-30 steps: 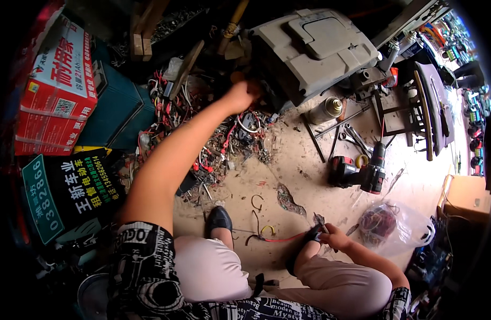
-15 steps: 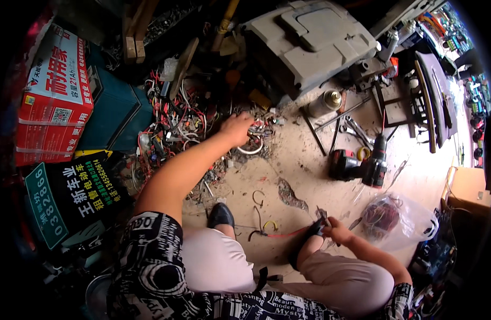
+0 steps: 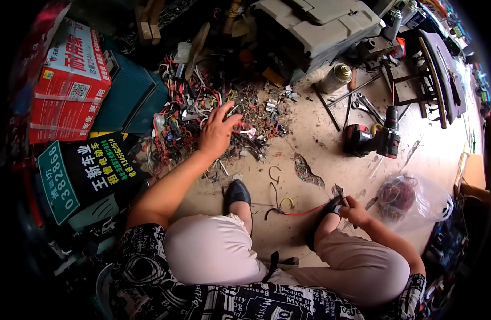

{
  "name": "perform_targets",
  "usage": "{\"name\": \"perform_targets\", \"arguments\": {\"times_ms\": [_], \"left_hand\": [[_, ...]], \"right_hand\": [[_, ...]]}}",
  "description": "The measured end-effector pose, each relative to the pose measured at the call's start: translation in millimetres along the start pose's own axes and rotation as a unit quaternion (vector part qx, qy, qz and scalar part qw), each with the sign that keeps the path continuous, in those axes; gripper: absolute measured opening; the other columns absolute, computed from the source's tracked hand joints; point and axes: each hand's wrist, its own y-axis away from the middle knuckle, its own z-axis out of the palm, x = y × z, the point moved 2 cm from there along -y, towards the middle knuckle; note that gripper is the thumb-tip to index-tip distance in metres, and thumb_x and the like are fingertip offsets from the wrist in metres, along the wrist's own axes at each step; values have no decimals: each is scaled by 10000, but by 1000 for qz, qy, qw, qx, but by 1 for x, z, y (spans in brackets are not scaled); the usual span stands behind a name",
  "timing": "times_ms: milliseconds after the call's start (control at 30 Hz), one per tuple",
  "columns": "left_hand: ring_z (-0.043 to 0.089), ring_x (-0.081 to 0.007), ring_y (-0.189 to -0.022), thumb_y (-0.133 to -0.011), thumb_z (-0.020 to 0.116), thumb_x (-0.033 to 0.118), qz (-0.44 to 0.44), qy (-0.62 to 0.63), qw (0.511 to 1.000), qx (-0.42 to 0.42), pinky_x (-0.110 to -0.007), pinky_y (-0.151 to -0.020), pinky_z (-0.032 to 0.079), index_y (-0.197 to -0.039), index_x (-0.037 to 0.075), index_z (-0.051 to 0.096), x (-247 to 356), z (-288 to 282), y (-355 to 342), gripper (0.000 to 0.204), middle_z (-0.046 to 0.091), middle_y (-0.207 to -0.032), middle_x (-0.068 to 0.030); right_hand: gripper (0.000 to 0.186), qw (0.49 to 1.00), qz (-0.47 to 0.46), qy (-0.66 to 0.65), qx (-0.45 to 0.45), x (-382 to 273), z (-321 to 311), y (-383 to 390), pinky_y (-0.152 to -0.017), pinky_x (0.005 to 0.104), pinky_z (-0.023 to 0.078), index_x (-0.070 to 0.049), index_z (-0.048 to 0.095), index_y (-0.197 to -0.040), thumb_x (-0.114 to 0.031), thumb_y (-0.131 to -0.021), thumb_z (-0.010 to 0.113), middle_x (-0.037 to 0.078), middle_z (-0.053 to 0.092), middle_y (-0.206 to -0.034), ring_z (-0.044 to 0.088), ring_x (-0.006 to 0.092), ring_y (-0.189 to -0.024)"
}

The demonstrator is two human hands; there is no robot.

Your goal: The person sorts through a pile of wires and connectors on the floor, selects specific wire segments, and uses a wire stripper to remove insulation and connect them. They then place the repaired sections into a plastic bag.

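Note:
My left hand [image 3: 216, 134] is over the heap of wire and connector scraps [image 3: 189, 112], its fingers apart and nothing seen in them. White and red wires lie close to its fingertips. Low on the right, beside my shoe, my right hand [image 3: 354, 212] is closed around a slim dark hand tool [image 3: 339, 193], probably pliers; its jaws are too small to make out. A red wire [image 3: 306, 212] with a yellow loop [image 3: 287, 203] lies on the floor between my feet, running toward that shoe.
A black and red cordless drill [image 3: 372, 140], wrenches [image 3: 367, 105] and a spray can [image 3: 336, 79] lie or stand to the right. A clear bag of wires [image 3: 402, 197] is beyond my right hand. Left are a red-white box [image 3: 69, 88] and a teal case [image 3: 132, 96]; a grey plastic box [image 3: 330, 32] stands behind.
My left hand has drawn back toward me and left across the scraps, and its fingers have spread. My right hand keeps its grip near the shoe. The whole view has shifted slightly.

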Motion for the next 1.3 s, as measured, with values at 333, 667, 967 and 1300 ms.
{"name": "perform_targets", "arguments": {"times_ms": [333,667,967,1300], "left_hand": [[654,-137,-723,-841,679,120,-232,259,910,-227,-291,-671,521,-1139,60,629,-19,53,62,309,690,-874,-79],[622,-388,-897,-820,643,134,-213,-26,961,-174,-490,-717,522,-981,68,597,-43,62,39,179,608,-934,-156],[607,-336,-825,-836,641,128,-105,139,980,-91,-437,-706,495,-902,70,628,7,60,39,89,614,-885,-119],[623,-354,-859,-813,591,54,-121,-101,972,-172,-458,-724,523,-915,20,560,-30,78,12,111,569,-945,-160]], "right_hand": [[297,1000,-5,7,-17,10,4,-8,-717,314,495,-23,549,-1104,-141,-834,585,81,604,-895,609,165,-778],[297,1000,16,2,-20,4,4,-5,-721,312,501,-6,546,-1110,-125,-845,609,70,583,-901,588,165,-776],[304,998,42,-43,-7,16,1,-6,-722,308,508,-6,540,-1121,-119,-848,615,72,599,-891,597,164,-761],[316,999,36,-11,-14,19,0,-10,-703,302,510,-7,540,-1131,-123,-848,616,79,605,-874,604,160,-756]]}}
